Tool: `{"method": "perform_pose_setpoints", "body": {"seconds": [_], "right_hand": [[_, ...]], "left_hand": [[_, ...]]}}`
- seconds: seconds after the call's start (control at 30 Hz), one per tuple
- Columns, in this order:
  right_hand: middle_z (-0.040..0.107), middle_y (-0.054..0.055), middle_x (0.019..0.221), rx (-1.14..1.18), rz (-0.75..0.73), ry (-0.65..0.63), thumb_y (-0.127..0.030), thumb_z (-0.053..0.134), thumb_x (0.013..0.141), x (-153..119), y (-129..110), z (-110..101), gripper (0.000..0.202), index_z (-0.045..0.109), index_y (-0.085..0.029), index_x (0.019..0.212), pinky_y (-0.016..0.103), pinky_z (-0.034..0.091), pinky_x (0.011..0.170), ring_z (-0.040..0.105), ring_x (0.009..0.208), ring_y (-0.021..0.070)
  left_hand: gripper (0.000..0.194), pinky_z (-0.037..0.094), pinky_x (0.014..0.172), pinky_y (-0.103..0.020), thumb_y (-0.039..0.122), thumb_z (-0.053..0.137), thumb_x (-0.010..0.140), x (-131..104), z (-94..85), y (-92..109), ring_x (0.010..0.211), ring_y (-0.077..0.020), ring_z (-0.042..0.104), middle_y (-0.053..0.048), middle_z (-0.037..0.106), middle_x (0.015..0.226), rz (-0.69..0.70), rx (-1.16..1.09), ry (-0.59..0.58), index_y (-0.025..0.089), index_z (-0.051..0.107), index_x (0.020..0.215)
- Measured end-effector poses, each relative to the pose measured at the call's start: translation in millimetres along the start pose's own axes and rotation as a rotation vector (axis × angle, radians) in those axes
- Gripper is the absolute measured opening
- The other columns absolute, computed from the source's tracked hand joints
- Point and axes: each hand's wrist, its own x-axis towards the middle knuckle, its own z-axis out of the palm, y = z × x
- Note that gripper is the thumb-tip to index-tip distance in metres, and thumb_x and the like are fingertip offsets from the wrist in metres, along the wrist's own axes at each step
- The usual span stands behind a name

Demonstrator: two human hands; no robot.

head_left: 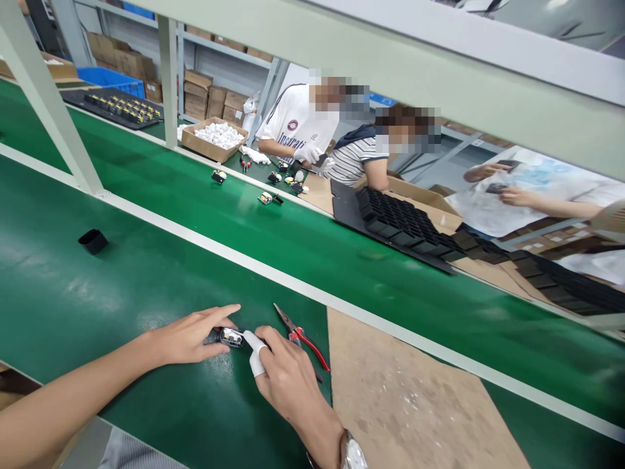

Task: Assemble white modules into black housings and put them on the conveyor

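A small black housing (pixel 231 337) with white and yellow parts inside lies on the green bench between my hands. My left hand (pixel 198 333) holds it at its left side, thumb below and fingers above. My right hand (pixel 283 368), with white covers on two fingers, is closed at the housing's right side; a thin dark tool shows partly under the palm, its tip hidden near the housing. Long-nose pliers (pixel 299 333) with red handles lie just beyond my right hand.
A cardboard sheet (pixel 410 391) lies at right, and an empty black case (pixel 92 241) at left. Beyond a white rail (pixel 205 246) runs a green belt (pixel 312 228) carrying small assemblies. Several people work on the far side, near black trays (pixel 405 225). A slanted post (pixel 53 98) stands left.
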Motion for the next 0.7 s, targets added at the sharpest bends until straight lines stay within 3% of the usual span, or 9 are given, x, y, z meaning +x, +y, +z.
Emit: {"method": "perform_pose_setpoints", "body": {"seconds": [0.3, 0.5, 0.7], "right_hand": [[0.064, 0.011, 0.103, 0.106, -0.045, 0.012, -0.002, 0.049, 0.091, 3.4, 6.4, 11.7, 0.02, 0.063, -0.016, 0.088, 0.033, 0.042, 0.061, 0.056, 0.077, 0.0195], [0.066, 0.01, 0.099, -0.048, -0.109, -0.013, 0.0, 0.049, 0.088, 8.7, 4.0, -2.7, 0.025, 0.06, -0.018, 0.076, 0.036, 0.041, 0.06, 0.055, 0.074, 0.0205], [0.068, 0.01, 0.102, -0.037, -0.074, -0.011, -0.001, 0.049, 0.089, 8.8, 4.2, -4.2, 0.023, 0.063, -0.018, 0.084, 0.035, 0.043, 0.06, 0.059, 0.077, 0.0203]], "left_hand": [[0.078, 0.046, 0.116, -0.04, 0.032, 0.066, 0.101, 0.5, 0.2, -0.9, 0.14, -0.0261, 0.059, -0.002, 0.07, 0.143, -0.006, 0.006, -0.01, 0.035, 0.025, 0.167], [0.08, 0.046, 0.116, -0.041, 0.031, 0.065, 0.101, 1.6, -1.3, 3.3, 0.138, -0.0261, 0.06, -0.002, 0.069, 0.144, -0.019, 0.009, -0.036, 0.033, 0.022, 0.168], [0.079, 0.046, 0.116, -0.04, 0.031, 0.065, 0.1, 2.2, -1.6, 4.0, 0.139, -0.0256, 0.059, -0.002, 0.069, 0.144, -0.016, 0.016, -0.029, 0.033, 0.023, 0.167]]}}
